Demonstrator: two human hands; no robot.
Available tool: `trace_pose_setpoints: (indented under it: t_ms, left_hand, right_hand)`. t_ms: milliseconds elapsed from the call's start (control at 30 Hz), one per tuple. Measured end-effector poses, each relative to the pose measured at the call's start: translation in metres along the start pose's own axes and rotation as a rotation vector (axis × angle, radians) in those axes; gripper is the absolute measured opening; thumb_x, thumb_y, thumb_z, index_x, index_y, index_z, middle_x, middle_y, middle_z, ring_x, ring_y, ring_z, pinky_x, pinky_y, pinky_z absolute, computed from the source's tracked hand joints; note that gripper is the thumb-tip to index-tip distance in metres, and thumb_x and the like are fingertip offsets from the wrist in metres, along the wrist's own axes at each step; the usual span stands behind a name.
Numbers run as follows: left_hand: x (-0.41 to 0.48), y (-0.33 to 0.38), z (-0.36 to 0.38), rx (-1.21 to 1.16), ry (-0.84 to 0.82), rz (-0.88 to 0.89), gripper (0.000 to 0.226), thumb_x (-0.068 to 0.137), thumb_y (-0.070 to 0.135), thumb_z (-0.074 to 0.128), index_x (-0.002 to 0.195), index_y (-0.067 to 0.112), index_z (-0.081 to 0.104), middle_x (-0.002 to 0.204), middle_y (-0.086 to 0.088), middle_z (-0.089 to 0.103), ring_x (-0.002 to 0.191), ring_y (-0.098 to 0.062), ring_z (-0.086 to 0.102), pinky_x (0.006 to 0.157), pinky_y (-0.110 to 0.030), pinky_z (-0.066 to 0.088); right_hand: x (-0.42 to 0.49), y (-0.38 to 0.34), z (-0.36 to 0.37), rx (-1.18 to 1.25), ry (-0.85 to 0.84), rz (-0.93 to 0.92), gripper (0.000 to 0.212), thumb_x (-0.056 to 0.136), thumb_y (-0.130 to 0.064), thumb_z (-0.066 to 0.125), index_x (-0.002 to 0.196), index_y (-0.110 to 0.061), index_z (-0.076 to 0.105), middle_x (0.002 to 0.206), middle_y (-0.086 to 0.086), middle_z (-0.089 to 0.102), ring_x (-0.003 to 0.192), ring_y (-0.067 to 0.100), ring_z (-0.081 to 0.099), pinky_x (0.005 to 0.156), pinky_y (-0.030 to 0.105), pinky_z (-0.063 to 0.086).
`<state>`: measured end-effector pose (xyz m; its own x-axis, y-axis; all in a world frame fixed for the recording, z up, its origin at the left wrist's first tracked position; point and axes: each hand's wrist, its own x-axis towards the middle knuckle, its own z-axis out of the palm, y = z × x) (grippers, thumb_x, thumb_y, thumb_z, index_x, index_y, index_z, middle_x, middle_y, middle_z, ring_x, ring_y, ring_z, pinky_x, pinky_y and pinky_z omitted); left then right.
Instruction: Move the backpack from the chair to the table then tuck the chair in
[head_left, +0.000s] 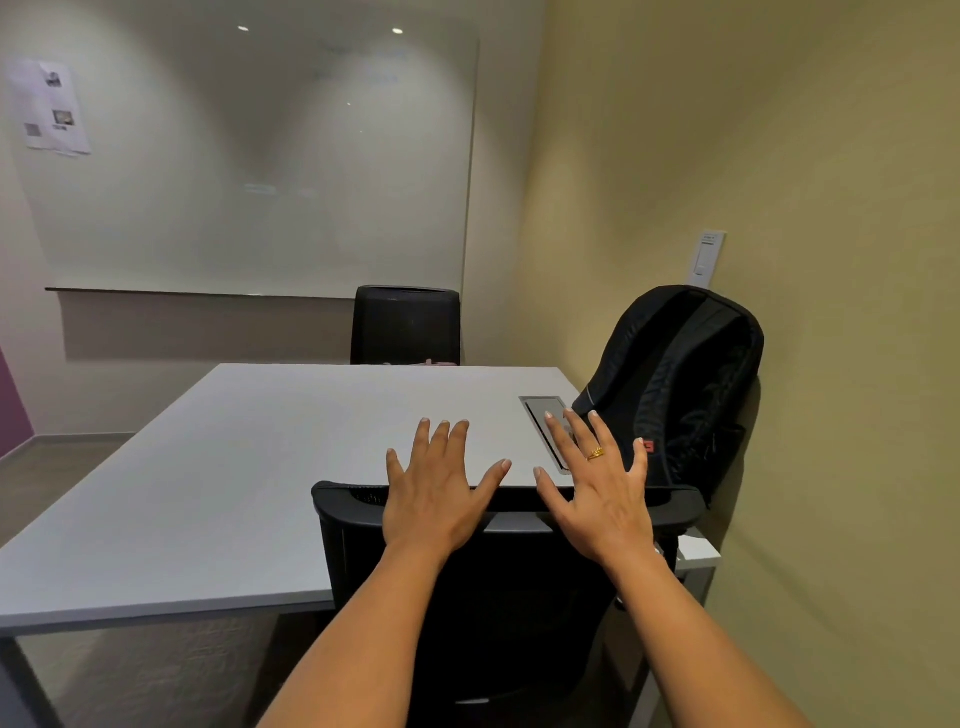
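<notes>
A black backpack (680, 384) stands upright on the right end of the grey table (208, 467), leaning against the yellow wall. The black mesh chair (498, 587) is directly in front of me, its backrest top at the table's near edge. My left hand (436, 493) hovers over the top of the backrest with fingers spread, holding nothing. My right hand (597, 488), with a gold ring, is spread the same way over the backrest's right part. Whether the palms touch the chair I cannot tell.
A second black chair (405, 325) is tucked in at the table's far side. A metal cable hatch (543, 415) is set in the tabletop beside the backpack. A whiteboard (260, 156) covers the back wall; the yellow wall is close on the right.
</notes>
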<state>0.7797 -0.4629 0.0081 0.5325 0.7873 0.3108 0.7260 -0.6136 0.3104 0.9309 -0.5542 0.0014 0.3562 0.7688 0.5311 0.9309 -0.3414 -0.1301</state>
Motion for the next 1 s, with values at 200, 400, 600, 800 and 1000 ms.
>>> trace_pose_setpoints:
  t_ms: [200, 400, 600, 800, 1000]
  left_hand:
    - [0.001, -0.001, 0.000, -0.008, 0.018, 0.009, 0.074, 0.088, 0.067, 0.020, 0.150, 0.026, 0.010, 0.159, 0.001, 0.011, 0.146, -0.018, -0.001, 0.115, -0.051, 0.005]
    - [0.001, -0.001, 0.002, -0.023, 0.037, 0.004, 0.073, 0.089, 0.066, 0.021, 0.149, 0.026, 0.013, 0.158, 0.002, 0.014, 0.146, -0.017, 0.002, 0.115, -0.049, 0.007]
    - [0.001, -0.001, 0.003, -0.020, 0.041, 0.004, 0.072, 0.090, 0.065, 0.022, 0.149, 0.025, 0.015, 0.157, 0.001, 0.017, 0.146, -0.018, 0.004, 0.115, -0.049, 0.010]
    - [-0.006, -0.002, 0.001, -0.011, 0.024, 0.022, 0.069, 0.092, 0.062, 0.021, 0.149, 0.024, 0.015, 0.158, 0.001, 0.015, 0.146, -0.018, 0.003, 0.115, -0.048, 0.010]
    - [-0.031, -0.001, 0.003, 0.078, -0.016, 0.028, 0.068, 0.093, 0.061, 0.020, 0.149, 0.021, 0.019, 0.157, 0.000, 0.017, 0.146, -0.019, 0.001, 0.116, -0.048, 0.012]
  right_hand:
    - [0.001, 0.000, -0.001, 0.013, -0.020, 0.000, 0.068, 0.075, -0.066, 0.004, 0.137, -0.041, -0.008, 0.157, -0.007, 0.008, 0.145, 0.016, 0.002, 0.111, 0.056, -0.005]
    - [0.001, 0.001, -0.002, 0.017, -0.055, 0.009, 0.069, 0.072, -0.067, 0.001, 0.135, -0.041, -0.012, 0.158, -0.008, 0.005, 0.145, 0.014, 0.000, 0.112, 0.055, -0.003]
    - [0.002, 0.001, -0.001, 0.020, -0.071, 0.011, 0.073, 0.071, -0.067, 0.000, 0.138, -0.040, -0.009, 0.158, -0.008, 0.006, 0.145, 0.014, 0.001, 0.113, 0.056, -0.002]
    - [-0.003, -0.002, -0.002, 0.012, -0.112, 0.004, 0.079, 0.072, -0.063, 0.000, 0.146, -0.037, 0.003, 0.158, -0.005, 0.007, 0.145, 0.016, 0.004, 0.114, 0.053, 0.004]
    - [-0.014, -0.011, -0.004, 0.052, -0.180, 0.179, 0.060, 0.096, -0.042, 0.029, 0.148, -0.029, 0.004, 0.158, 0.000, 0.005, 0.144, 0.019, 0.004, 0.114, 0.052, 0.010]
